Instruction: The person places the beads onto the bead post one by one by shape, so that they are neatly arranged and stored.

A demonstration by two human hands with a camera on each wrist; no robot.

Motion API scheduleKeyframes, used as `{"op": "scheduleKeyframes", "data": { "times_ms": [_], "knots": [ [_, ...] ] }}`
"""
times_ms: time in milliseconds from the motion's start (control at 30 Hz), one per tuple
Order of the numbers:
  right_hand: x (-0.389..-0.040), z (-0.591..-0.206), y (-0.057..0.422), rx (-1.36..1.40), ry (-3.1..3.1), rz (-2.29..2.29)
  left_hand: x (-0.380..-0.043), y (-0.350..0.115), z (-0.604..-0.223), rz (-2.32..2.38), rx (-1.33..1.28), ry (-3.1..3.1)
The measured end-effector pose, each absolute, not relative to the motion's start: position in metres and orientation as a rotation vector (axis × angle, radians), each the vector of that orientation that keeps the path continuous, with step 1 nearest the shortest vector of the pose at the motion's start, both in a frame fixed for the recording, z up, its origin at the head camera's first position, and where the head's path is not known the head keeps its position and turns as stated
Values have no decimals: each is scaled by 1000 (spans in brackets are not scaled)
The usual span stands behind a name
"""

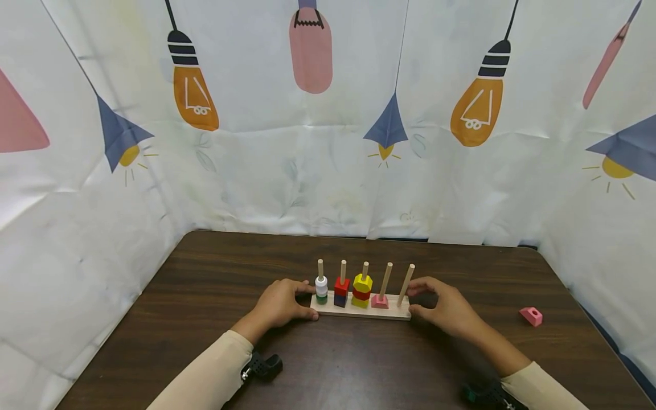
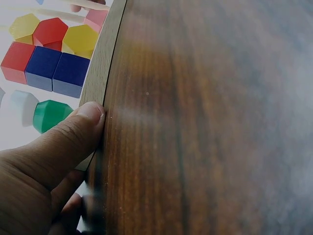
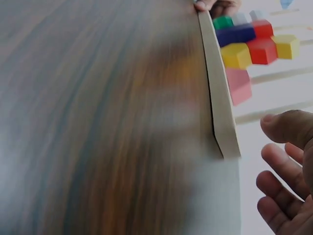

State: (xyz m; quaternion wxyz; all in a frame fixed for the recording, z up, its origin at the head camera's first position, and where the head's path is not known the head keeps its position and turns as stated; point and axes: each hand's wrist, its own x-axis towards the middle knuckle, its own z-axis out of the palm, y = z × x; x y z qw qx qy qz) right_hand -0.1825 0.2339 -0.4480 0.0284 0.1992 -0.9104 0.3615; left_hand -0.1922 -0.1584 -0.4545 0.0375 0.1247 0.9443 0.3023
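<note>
A wooden peg board with several upright pegs stands on the table. From the left, its pegs bear white and green pieces, red and blue blocks, yellow and red pieces, and one pink block; the rightmost peg is bare. My left hand grips the board's left end, its thumb against the front edge. At the right end my right hand is spread round the corner, with thumb and fingers apart from the wood in the right wrist view.
A loose pink block with a hole lies on the brown table, to the right of my right hand. Behind the table hangs a white cloth printed with lamps and bulbs.
</note>
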Motion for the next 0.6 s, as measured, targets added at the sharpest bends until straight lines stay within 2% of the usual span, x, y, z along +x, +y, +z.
{"op": "scheduleKeyframes", "data": {
  "times_ms": [600],
  "knots": [
    [-153,-431,319,358,-2849,972,-192,-158,-455,910,386,2906]
  ]
}}
